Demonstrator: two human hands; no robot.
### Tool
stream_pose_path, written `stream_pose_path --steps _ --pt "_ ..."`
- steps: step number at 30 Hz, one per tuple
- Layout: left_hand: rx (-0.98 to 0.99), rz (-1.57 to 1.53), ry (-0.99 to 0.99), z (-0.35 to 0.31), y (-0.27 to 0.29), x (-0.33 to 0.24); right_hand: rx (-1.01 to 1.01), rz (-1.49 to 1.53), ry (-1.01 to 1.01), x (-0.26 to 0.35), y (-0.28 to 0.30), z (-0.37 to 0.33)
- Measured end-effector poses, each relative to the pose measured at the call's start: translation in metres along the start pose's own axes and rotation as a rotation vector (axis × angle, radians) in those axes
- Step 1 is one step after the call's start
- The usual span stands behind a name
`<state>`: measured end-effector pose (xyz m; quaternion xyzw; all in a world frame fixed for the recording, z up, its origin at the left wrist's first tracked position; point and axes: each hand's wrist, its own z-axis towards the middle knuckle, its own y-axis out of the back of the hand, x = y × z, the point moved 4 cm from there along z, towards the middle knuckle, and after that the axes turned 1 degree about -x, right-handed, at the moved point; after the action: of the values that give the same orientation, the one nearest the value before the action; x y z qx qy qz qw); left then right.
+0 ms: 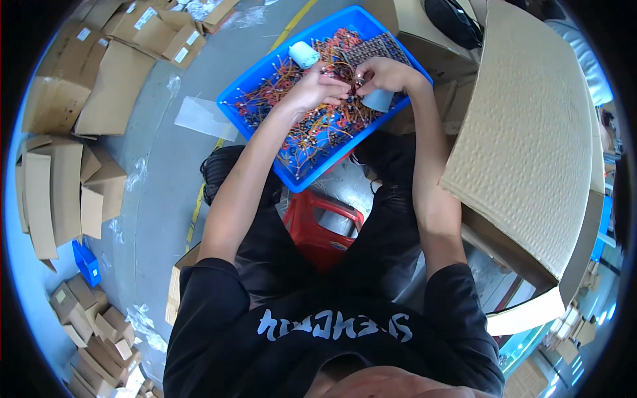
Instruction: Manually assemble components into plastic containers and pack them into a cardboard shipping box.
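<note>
A blue plastic tray (255,78) rests over my knees, filled with many thin wire leads (308,136) in orange and red with small dark ends. Above it, my left hand (318,88) is closed, its fingertips pinched together close to the other hand. Opposite it, my right hand (387,75) pinches with thumb and forefinger; a small shiny part shows at its fingertips, too small to name. A light blue cup-shaped piece (378,100) sits just below the right hand. Near the tray's far left side lies a white roll (303,54). A grid-like dark sheet (379,50) lies in the far right corner.
A large open carton (524,132) stands close on my right, its flap beside my right arm. Between my legs is a red plastic stool (315,229). Cardboard boxes (56,192) and a small blue bin (86,263) line the left. A black bag (453,23) lies at the far right.
</note>
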<state>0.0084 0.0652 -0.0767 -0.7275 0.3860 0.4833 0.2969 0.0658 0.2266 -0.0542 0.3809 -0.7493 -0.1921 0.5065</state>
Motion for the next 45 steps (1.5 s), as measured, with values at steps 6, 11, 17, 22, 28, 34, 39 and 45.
stream_pose_path --steps 6,11,17,22,28,34,39,45 --pt "-0.028 -0.033 -0.067 0.013 -0.022 0.005 -0.036 0.128 -0.043 -0.023 0.000 -0.001" --pt "-0.102 -0.050 -0.022 0.014 -0.021 0.013 -0.004 0.245 -0.068 -0.025 -0.001 -0.002" --pt "-0.252 0.027 -0.110 0.011 -0.005 0.005 -0.028 0.203 -0.015 -0.017 0.003 0.003" --pt "-0.415 0.091 -0.176 0.001 0.004 -0.017 -0.185 0.267 0.163 -0.005 0.010 0.004" --pt "-0.448 0.201 -0.557 -0.011 0.025 -0.042 -0.402 0.355 0.279 0.028 0.020 0.003" --pt "-0.450 0.233 -0.564 -0.013 0.032 -0.042 -0.533 0.367 0.317 0.064 0.019 0.001" --pt "-0.386 0.207 -0.471 -0.008 0.039 -0.036 -0.524 0.160 0.258 0.076 0.019 0.000" --pt "-0.405 0.200 -0.428 -0.002 0.044 -0.033 -0.564 0.217 0.272 0.084 0.016 0.003"
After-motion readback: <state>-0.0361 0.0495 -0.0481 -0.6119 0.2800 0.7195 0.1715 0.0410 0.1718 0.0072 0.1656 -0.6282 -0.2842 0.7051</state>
